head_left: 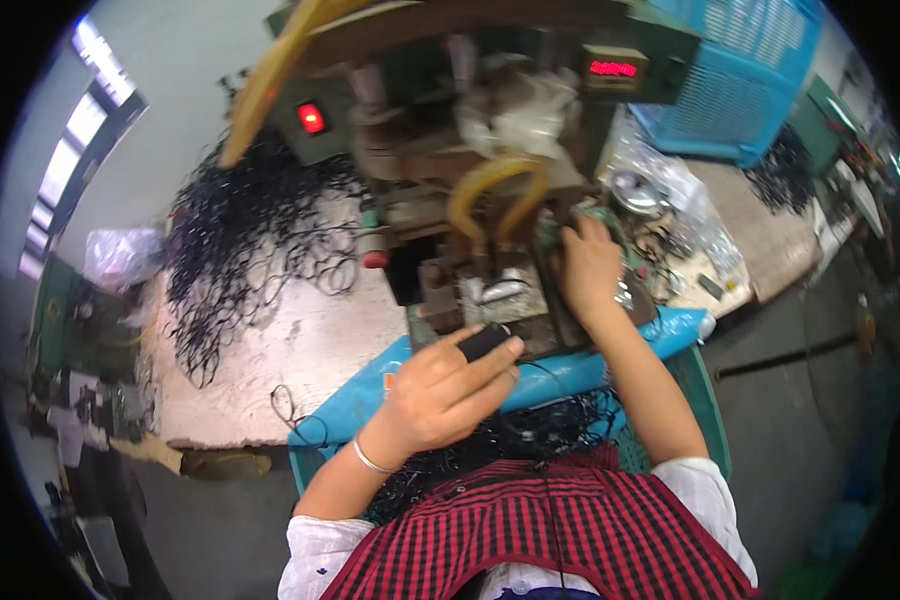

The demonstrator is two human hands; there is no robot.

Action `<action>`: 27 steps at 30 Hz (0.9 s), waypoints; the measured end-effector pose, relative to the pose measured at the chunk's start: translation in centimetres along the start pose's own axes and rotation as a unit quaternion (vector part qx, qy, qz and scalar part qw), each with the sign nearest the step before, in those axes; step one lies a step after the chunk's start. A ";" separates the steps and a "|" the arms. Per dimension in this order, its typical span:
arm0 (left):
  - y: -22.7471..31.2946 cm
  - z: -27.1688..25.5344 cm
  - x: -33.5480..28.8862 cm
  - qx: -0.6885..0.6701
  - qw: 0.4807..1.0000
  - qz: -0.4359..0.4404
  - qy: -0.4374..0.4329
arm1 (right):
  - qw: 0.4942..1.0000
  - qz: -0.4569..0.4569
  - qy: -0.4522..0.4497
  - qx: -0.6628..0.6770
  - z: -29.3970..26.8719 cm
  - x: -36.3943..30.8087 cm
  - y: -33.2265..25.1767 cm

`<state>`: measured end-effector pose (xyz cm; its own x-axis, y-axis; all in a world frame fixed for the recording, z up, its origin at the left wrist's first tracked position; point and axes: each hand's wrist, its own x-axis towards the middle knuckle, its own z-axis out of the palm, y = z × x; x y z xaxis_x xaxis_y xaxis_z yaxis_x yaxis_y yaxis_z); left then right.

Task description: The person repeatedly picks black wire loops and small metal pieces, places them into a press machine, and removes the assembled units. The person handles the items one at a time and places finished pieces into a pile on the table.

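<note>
My left hand (pixel 450 390) is in front of the machine's work area, its fingers bent and close together. A black sleeve-like piece (pixel 484 342) is at the index finger; whether it is worn or held is unclear. A thin dark strand runs near the fingertips. My right hand (pixel 590 268) reaches to the right side of the bench press machine (pixel 490 190), fingers bent over a greenish part; what they grip is hidden. Between the hands, a small shiny metal piece (pixel 502 288) sits on the machine's bed, below a looped yellowish hose (pixel 500 185).
Tangled black rings (pixel 240 220) are heaped on the pale table (pixel 270 345) at left. A blue plastic covering (pixel 360 385) lies along the front edge, above a green crate (pixel 712 420) holding more black rings. A round gauge (pixel 638 192) and blue basket (pixel 720 80) are at right.
</note>
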<state>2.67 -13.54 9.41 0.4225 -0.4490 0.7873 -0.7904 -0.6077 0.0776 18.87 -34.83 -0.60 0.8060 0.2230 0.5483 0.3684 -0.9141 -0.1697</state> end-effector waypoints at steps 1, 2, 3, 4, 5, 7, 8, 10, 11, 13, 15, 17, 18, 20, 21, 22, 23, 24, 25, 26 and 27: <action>0.0 -0.2 -1.1 -0.003 1.000 -0.018 0.010 | 0.999 -0.004 0.012 -0.037 -0.6 -1.1 0.6; -1.0 -1.0 -3.6 0.053 0.998 -0.015 0.036 | 0.999 -0.015 0.040 0.010 -1.6 -1.9 0.9; -1.5 -2.5 -5.2 0.201 0.975 -0.091 0.000 | 0.996 -0.017 0.068 0.050 -2.8 -2.9 1.6; -3.7 -2.4 -7.6 0.306 0.933 -0.180 0.059 | 0.982 0.075 0.070 0.159 -3.2 -4.4 2.0; -7.0 -2.7 -8.1 0.232 0.920 -0.255 0.185 | 0.950 0.166 0.065 0.255 -3.6 -5.6 2.7; -13.3 -4.4 -9.0 0.264 0.909 -0.295 0.128 | 0.794 0.321 0.094 0.509 -3.9 -6.5 3.6; -16.5 -3.9 -9.9 0.280 0.905 -0.301 0.108 | 0.764 0.337 0.111 0.538 -3.7 -6.6 3.8; -21.8 -2.3 -9.8 0.296 0.903 -0.312 -0.001 | 0.750 0.327 0.141 0.557 -2.7 -5.8 3.3; -24.1 -1.1 -9.7 0.268 0.897 -0.347 -0.057 | 0.743 0.324 0.156 0.565 -2.1 -5.3 2.9; -27.0 1.5 -10.2 0.319 0.858 -0.358 -0.186 | 0.770 0.291 0.134 0.551 -1.3 -3.9 1.5; -27.9 2.6 -12.0 0.292 0.826 -0.427 -0.221 | 0.781 0.274 0.115 0.549 -1.2 -3.3 0.9; -28.5 3.1 -15.0 0.278 0.827 -0.437 -0.220 | 0.807 0.264 0.089 0.521 -2.3 -3.3 0.2; -27.3 3.2 -15.1 0.260 0.842 -0.424 -0.208 | 0.822 0.271 0.077 0.494 -2.9 -4.0 0.9; -24.2 1.0 -15.4 0.253 0.849 -0.407 -0.222 | 0.839 0.273 0.067 0.465 -4.8 -4.8 1.1; -23.2 -0.3 -16.4 0.259 0.843 -0.402 -0.247 | 0.838 0.269 0.057 0.471 -5.4 -5.2 1.4; -22.1 -1.7 -17.7 0.232 0.855 -0.401 -0.233 | 0.846 0.239 0.033 0.475 -6.5 -4.9 1.0; -21.2 -3.1 -19.2 0.204 0.867 -0.399 -0.218 | 0.852 0.210 0.010 0.480 -8.0 -4.2 0.0; -20.6 -4.6 -20.6 0.180 0.874 -0.398 -0.213 | 0.856 0.181 -0.015 0.485 -9.7 -3.3 -1.2; -19.2 -5.5 -20.4 0.202 0.876 -0.395 -0.189 | 0.872 0.128 -0.034 0.471 -11.2 -2.0 -2.5; -17.9 -6.4 -20.0 0.242 0.875 -0.390 -0.153 | 0.863 0.100 -0.058 0.492 -11.6 -1.0 -3.6; -17.2 -6.7 -19.4 0.276 0.875 -0.381 -0.117 | 0.853 0.088 -0.052 0.512 -11.2 -0.3 -4.6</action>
<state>5.09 10.04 -3.11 0.8633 0.1422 0.4842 0.0674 -0.9834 0.1687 11.74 -34.54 9.21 0.9073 0.1906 0.3747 0.4068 -0.1733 -0.8969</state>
